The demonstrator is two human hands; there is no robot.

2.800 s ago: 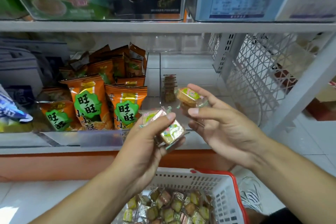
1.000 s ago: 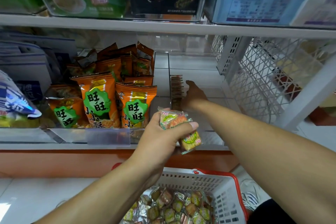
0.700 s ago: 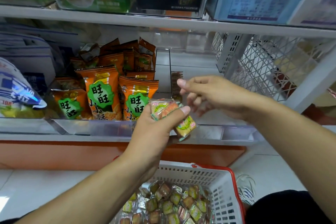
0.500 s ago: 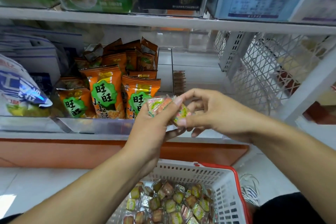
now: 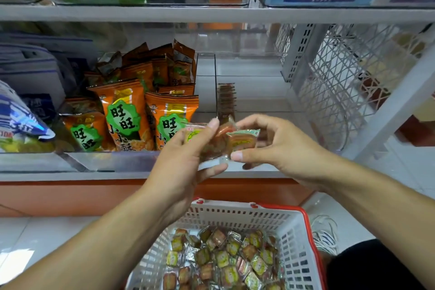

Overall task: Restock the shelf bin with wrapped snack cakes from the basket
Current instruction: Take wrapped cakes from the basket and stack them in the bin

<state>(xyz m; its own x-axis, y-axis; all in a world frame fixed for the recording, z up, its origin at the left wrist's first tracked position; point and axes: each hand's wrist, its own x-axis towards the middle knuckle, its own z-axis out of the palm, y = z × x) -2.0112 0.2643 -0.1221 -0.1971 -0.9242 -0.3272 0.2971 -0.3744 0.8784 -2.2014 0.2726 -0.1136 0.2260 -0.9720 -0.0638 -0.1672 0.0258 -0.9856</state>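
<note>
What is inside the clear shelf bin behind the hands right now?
A short row of wrapped snack cakes stands on edge against the clear shelf bin's left wall. The hands and their cakes cover its front, so anything there is hidden.

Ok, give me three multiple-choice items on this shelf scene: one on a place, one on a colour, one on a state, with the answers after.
1. Where does the row of wrapped snack cakes stand in the clear shelf bin?
A. against its left wall
B. against its right wall
C. outside it

2. What colour is the rim of the basket?
A. blue
B. red
C. green

3. What is the right hand doing?
A. resting empty in the basket
B. gripping an orange snack bag
C. pinching a snack cake from the left hand

Answers: 1 A, the row hugs the left divider. 2 B, a red edge tops the white mesh. 3 C, thumb and fingers close on a wrapped cake beside those the left hand holds.
</note>
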